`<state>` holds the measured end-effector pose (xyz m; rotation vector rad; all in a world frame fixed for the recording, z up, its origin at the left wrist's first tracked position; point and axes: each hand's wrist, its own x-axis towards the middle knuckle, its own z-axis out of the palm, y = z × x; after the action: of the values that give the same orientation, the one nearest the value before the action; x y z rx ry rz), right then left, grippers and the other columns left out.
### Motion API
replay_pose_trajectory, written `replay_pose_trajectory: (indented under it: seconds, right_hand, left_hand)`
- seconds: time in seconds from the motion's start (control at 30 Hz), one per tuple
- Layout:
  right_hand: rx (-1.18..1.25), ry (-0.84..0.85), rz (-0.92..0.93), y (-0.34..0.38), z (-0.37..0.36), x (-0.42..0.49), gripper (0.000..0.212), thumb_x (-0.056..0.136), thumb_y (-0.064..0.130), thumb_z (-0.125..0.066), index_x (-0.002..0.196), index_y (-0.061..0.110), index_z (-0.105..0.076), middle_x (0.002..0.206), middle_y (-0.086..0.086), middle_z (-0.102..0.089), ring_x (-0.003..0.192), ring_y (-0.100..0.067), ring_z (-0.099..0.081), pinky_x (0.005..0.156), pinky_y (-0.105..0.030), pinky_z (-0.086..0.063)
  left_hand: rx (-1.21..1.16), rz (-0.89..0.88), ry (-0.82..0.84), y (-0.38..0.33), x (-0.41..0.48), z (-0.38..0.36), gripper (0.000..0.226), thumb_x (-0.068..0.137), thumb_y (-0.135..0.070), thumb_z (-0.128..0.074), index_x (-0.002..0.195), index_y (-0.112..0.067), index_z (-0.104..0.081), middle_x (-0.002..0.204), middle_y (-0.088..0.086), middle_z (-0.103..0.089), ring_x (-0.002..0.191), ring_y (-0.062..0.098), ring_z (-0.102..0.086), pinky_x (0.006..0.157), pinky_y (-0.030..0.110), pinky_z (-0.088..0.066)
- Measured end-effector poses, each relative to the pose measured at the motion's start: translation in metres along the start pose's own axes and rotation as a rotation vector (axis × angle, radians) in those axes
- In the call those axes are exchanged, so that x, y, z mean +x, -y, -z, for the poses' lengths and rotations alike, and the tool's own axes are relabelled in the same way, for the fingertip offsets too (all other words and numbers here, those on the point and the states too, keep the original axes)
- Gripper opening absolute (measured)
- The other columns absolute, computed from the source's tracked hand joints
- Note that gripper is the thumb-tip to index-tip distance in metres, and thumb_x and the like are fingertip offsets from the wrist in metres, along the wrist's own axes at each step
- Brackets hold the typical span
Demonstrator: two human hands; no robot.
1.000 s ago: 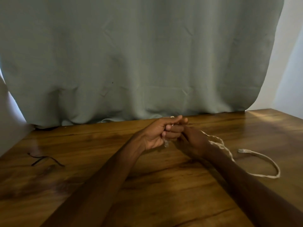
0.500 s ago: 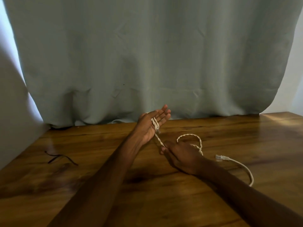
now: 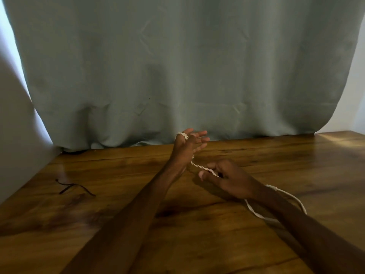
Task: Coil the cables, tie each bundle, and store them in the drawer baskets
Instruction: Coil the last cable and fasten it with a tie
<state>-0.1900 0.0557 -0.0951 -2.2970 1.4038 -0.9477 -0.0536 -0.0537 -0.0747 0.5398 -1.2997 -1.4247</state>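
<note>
Risking the loop slipping off the left hand (image 3: 186, 149), hooked there round one digit only, its fingers (image 3: 201, 133) straight and spread, at any slackening of the pull. Pinching the cable (image 3: 199, 167) in the right hand (image 3: 231, 178) just below; trailing the rest under the right forearm along the bench (image 3: 256, 155).

Grey-green curtain (image 3: 177, 66) hangs behind wooden table (image 3: 197, 244), hem meeting far edge; pale wall (image 3: 355, 95) right.
</note>
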Motion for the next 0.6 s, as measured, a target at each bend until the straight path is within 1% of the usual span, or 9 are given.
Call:
replay_pose_trajectory:
  seconds: [0.07, 0.13, 0.23, 0.33, 0.37, 0.43, 0.5, 0.57, 0.6]
  right_hand:
    - [0.084, -0.032, -0.006, 0.001, 0.009, -0.003, 0.023, 0.100, 0.028, -0.064, 0.080, 0.020, -0.072, 0.059, 0.011, -0.060, 0.053, -0.005, -0.049, 0.054, -0.023, -0.035]
    - [0.125, -0.090, 0.011, 0.002, 0.018, -0.004, 0.019, 0.098, 0.028, -0.062, 0.086, 0.022, -0.076, 0.071, 0.009, -0.070, 0.063, -0.008, -0.061, 0.060, -0.026, -0.044]
    - [0.103, -0.189, 0.047, 0.000, 0.025, -0.005, 0.021, 0.100, 0.017, -0.059, 0.090, 0.018, -0.077, 0.083, 0.014, -0.075, 0.080, -0.006, -0.070, 0.073, -0.023, -0.051]
    - [-0.061, -0.352, 0.068, -0.012, 0.029, -0.002, 0.021, 0.104, 0.026, -0.056, 0.094, 0.022, -0.075, 0.081, 0.009, -0.074, 0.074, -0.011, -0.069, 0.067, -0.036, -0.054]
    - [-0.112, -0.401, 0.068, -0.017, 0.031, -0.001, 0.022, 0.104, 0.031, -0.056, 0.096, 0.024, -0.074, 0.081, 0.009, -0.073, 0.072, -0.012, -0.068, 0.065, -0.039, -0.053]
    - [-0.173, -0.473, 0.076, -0.028, 0.040, -0.002, 0.025, 0.103, 0.039, -0.056, 0.098, 0.023, -0.074, 0.081, 0.010, -0.072, 0.071, -0.008, -0.067, 0.063, -0.040, -0.053]
    - [-0.249, -0.494, 0.088, -0.037, 0.048, -0.004, 0.034, 0.101, 0.049, -0.053, 0.094, 0.022, -0.073, 0.078, 0.009, -0.070, 0.069, -0.008, -0.065, 0.061, -0.040, -0.051]
    - [-0.349, -0.464, 0.089, -0.045, 0.049, -0.006, 0.043, 0.101, 0.055, -0.046, 0.088, 0.022, -0.071, 0.076, 0.007, -0.068, 0.066, -0.011, -0.062, 0.060, -0.042, -0.049]
    - [-0.372, -0.441, 0.074, -0.049, 0.049, -0.006, 0.045, 0.102, 0.057, -0.042, 0.087, 0.024, -0.069, 0.076, 0.007, -0.067, 0.067, -0.011, -0.061, 0.061, -0.043, -0.049]
  left_hand:
    - [0.181, -0.014, 0.034, 0.007, -0.003, 0.001, 0.034, 0.109, -0.005, -0.033, 0.143, -0.006, -0.031, 0.105, 0.006, -0.072, 0.084, 0.015, -0.074, 0.075, 0.025, -0.060]
    - [0.253, 0.042, 0.081, 0.010, -0.007, 0.004, 0.034, 0.110, -0.006, -0.033, 0.143, -0.005, -0.034, 0.094, 0.004, -0.075, 0.075, 0.013, -0.074, 0.068, 0.024, -0.059]
    - [0.319, 0.150, 0.199, 0.006, -0.014, 0.002, 0.032, 0.108, -0.004, -0.036, 0.138, 0.000, -0.046, 0.060, -0.003, -0.069, 0.048, 0.007, -0.062, 0.047, 0.020, -0.049]
    - [0.435, 0.183, 0.386, 0.001, -0.018, -0.007, 0.025, 0.105, -0.008, -0.040, 0.101, 0.002, -0.062, 0.051, 0.003, -0.060, 0.033, 0.011, -0.044, 0.037, 0.019, -0.033]
    - [0.414, 0.213, 0.442, 0.001, -0.019, -0.009, 0.029, 0.106, -0.011, -0.038, 0.091, 0.001, -0.061, 0.049, 0.002, -0.056, 0.031, 0.009, -0.038, 0.037, 0.018, -0.027]
    - [0.270, 0.346, 0.527, -0.002, -0.021, -0.012, 0.031, 0.108, -0.016, -0.033, 0.095, -0.003, -0.058, 0.046, -0.003, -0.046, 0.030, 0.004, -0.031, 0.037, 0.018, -0.020]
    - [0.128, 0.502, 0.630, -0.005, -0.021, -0.011, 0.046, 0.110, -0.035, -0.028, 0.099, -0.004, -0.060, 0.043, -0.008, -0.035, 0.029, 0.001, -0.026, 0.037, 0.018, -0.015]
    - [0.026, 0.639, 0.730, -0.007, -0.021, -0.010, 0.064, 0.105, -0.059, -0.025, 0.091, -0.008, -0.059, 0.042, -0.011, -0.031, 0.029, 0.000, -0.025, 0.036, 0.020, -0.013]
    - [-0.002, 0.679, 0.773, -0.008, -0.023, -0.010, 0.062, 0.104, -0.062, -0.027, 0.085, -0.011, -0.057, 0.043, -0.012, -0.031, 0.030, 0.000, -0.025, 0.036, 0.020, -0.012]
